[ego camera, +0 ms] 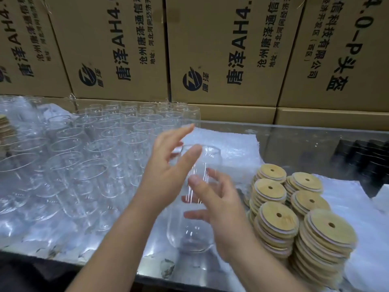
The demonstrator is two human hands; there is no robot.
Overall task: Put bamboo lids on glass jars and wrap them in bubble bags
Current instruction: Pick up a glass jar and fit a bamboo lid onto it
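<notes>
A clear glass jar (192, 232) without a lid is held tilted above the table's front, rim pointing away. My right hand (219, 209) grips its middle, thumb on the near side and fingers showing through the glass. My left hand (166, 171) is beside the jar's upper part with fingers straight and spread; its thumb touches the glass near the rim. Several stacks of round bamboo lids (277, 220), each with a small hole, stand just right of my right hand. A pile of white bubble bags (229, 148) lies behind the jar.
Many empty glass jars (94, 148) stand packed together on the left of the glass-topped table (299, 131). Cardboard boxes (221, 49) form a wall behind. More bubble wrap (362, 209) lies far right, black items (366, 159) behind it. Another lid stack (6, 127) sits at the left edge.
</notes>
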